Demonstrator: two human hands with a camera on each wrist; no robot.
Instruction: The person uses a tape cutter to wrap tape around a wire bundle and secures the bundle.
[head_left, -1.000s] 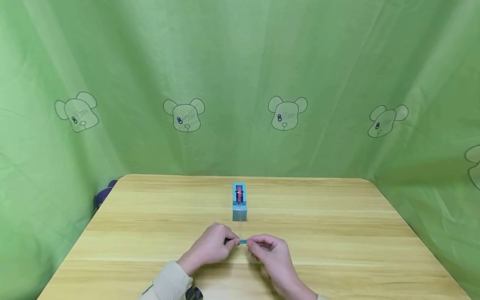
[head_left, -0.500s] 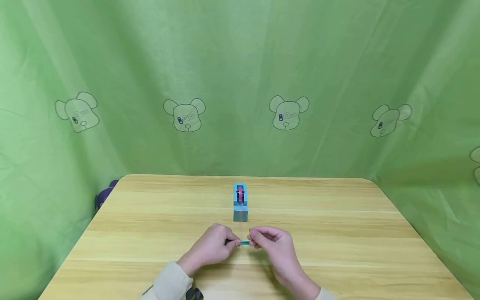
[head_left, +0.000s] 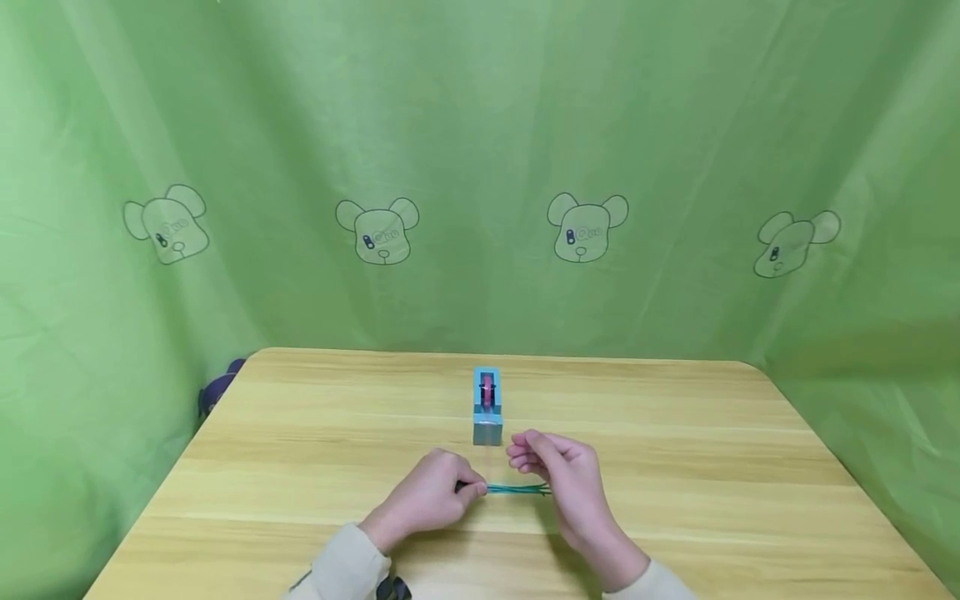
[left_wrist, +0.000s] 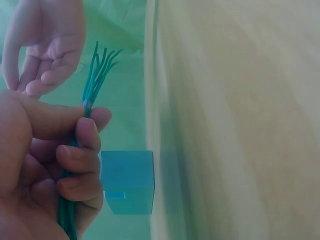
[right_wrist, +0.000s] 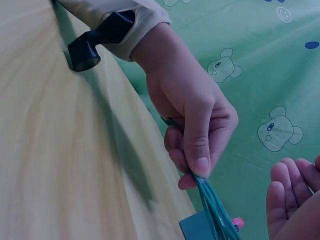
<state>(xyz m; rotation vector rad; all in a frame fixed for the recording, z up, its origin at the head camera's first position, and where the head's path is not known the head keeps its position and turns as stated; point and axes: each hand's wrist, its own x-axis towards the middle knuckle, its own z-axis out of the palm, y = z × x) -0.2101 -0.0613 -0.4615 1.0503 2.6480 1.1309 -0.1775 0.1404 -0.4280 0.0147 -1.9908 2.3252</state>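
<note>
My left hand (head_left: 431, 492) pinches a bundle of thin teal strands (head_left: 517, 490) between thumb and forefinger, the other fingers curled round its lower part. In the left wrist view the free tips fan apart, and a shiny, clear-looking band (left_wrist: 87, 104) circles the bundle just above the forefinger. My right hand (head_left: 576, 487) is beside the free end with loosely bent fingers; nothing shows in it. Behind the bundle stands a blue tape dispenser (head_left: 487, 432) with a pink roll (head_left: 487, 390). A faint pale strip (head_left: 489, 462) runs from it toward my left fingertips.
The hands work above a light wooden table (head_left: 675, 442). A green curtain (head_left: 480, 100) with printed bear heads surrounds its far side and both sides. A dark purple object (head_left: 217, 390) shows past the table's left edge. A black wrist camera (right_wrist: 102, 42) sits at my left sleeve.
My right hand has let go of the bundle and moved right and away, loosening its fingers. More of the teal strands now shows. My left hand keeps its pinch. The view has shifted slightly.
</note>
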